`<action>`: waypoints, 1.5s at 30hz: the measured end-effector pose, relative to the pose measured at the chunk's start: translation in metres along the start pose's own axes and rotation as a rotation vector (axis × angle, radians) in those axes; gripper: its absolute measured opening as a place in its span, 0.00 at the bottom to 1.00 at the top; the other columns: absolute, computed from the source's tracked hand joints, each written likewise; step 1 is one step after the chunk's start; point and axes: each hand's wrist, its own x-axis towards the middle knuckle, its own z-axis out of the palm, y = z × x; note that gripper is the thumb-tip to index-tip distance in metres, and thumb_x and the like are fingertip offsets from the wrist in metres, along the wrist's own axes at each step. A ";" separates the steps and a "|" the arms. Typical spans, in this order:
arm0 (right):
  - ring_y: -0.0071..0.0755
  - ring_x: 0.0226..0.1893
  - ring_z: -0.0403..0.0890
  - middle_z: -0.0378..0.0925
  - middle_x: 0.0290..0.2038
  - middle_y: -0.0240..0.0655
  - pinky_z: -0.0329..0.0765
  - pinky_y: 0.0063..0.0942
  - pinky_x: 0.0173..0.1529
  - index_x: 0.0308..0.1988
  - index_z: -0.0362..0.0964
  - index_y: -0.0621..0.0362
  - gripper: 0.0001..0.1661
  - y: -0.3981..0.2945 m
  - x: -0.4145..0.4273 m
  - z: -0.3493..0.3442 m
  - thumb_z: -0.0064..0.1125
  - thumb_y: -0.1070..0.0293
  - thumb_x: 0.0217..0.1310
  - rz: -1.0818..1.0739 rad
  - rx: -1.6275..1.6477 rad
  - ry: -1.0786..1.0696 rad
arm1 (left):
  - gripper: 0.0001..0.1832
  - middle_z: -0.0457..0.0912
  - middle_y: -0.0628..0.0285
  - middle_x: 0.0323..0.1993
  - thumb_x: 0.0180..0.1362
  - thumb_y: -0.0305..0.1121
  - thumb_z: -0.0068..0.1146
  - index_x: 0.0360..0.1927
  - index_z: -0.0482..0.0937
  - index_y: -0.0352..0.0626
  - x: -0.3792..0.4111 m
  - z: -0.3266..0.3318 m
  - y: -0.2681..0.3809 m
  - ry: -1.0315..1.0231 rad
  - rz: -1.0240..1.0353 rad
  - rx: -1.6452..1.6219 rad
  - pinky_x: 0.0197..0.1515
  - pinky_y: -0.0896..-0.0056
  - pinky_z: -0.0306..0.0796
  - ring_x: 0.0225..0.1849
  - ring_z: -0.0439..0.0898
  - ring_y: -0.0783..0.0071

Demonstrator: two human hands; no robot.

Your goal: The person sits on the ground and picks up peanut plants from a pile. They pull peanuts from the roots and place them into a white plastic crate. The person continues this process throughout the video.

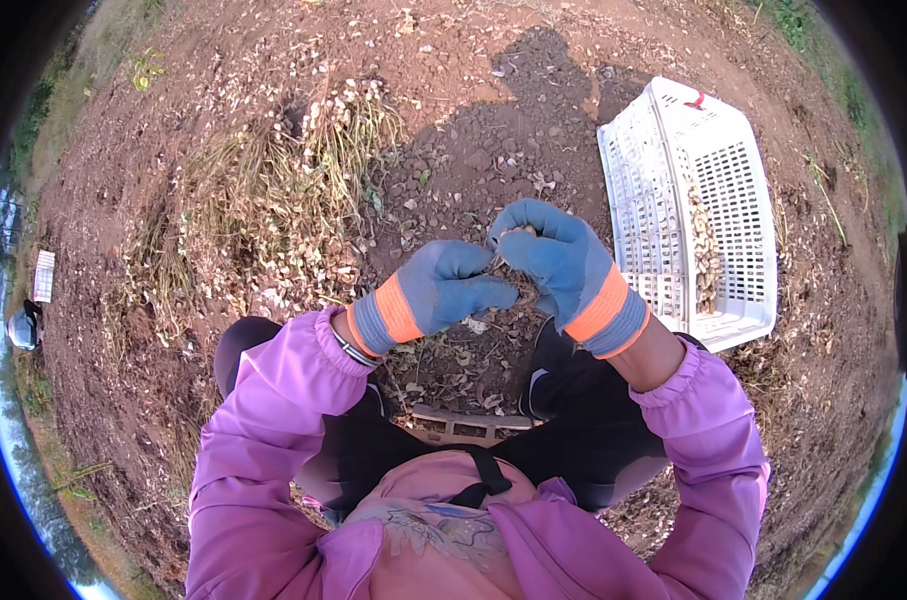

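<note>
Both hands wear blue-coated work gloves with orange and grey cuffs and meet in front of my lap. My right hand (pixel 554 251) is curled, with a small tan peanut pod (pixel 528 229) showing between its fingers. My left hand (pixel 461 289) is beside it, fingertips pointing at the right hand. Thin dry roots or stems (pixel 527 286) show between the hands; whether the left fingers grip them is hidden. To the right, a white plastic crate (pixel 731 214) is tilted, its opening facing right, with a layer of peanuts (pixel 705 251) inside.
A heap of pulled peanut plants (pixel 273 195) lies at the left, pods at its far end (pixel 344 105). Dry leaves litter the brown soil (pixel 483 161). A low wooden seat (pixel 468 421) shows between my legs. Another white crate (pixel 43 276) stands far left.
</note>
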 end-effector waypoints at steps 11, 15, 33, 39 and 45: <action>0.11 0.12 0.53 0.59 0.18 0.22 0.47 0.14 0.14 0.34 0.67 0.56 0.08 -0.012 0.010 -0.033 0.49 0.65 0.54 -0.126 0.364 0.136 | 0.07 0.75 0.66 0.22 0.53 0.31 0.54 0.29 0.76 0.36 0.003 0.004 -0.019 0.151 0.251 -0.017 0.23 0.81 0.67 0.22 0.73 0.84; 0.12 0.12 0.54 0.59 0.17 0.23 0.48 0.14 0.14 0.33 0.67 0.58 0.07 -0.016 0.008 -0.040 0.48 0.66 0.54 -0.191 0.337 0.239 | 0.09 0.75 0.66 0.22 0.55 0.34 0.52 0.29 0.75 0.36 0.004 -0.002 -0.019 0.253 0.037 -0.278 0.25 0.80 0.66 0.21 0.72 0.82; 0.40 0.27 0.74 0.69 0.30 0.37 0.71 0.32 0.31 0.29 0.70 0.54 0.08 0.019 0.014 0.010 0.56 0.66 0.44 -0.615 -0.836 0.275 | 0.12 0.76 0.64 0.37 0.58 0.35 0.50 0.43 0.70 0.42 0.017 0.007 -0.039 0.416 0.115 -0.786 0.42 0.73 0.71 0.38 0.76 0.75; 0.47 0.27 0.73 0.66 0.31 0.38 0.70 0.38 0.29 0.30 0.67 0.54 0.08 0.027 0.015 0.015 0.56 0.66 0.47 -0.625 -1.025 0.288 | 0.13 0.76 0.63 0.38 0.57 0.37 0.51 0.43 0.71 0.42 0.016 0.012 -0.045 0.393 0.133 -0.853 0.45 0.72 0.71 0.41 0.75 0.74; 0.46 0.27 0.74 0.67 0.28 0.37 0.70 0.38 0.28 0.28 0.68 0.54 0.07 0.025 0.014 0.020 0.56 0.66 0.45 -0.658 -1.054 0.331 | 0.11 0.77 0.64 0.36 0.56 0.35 0.53 0.40 0.72 0.42 0.015 0.008 -0.047 0.431 0.088 -0.865 0.45 0.72 0.71 0.40 0.76 0.75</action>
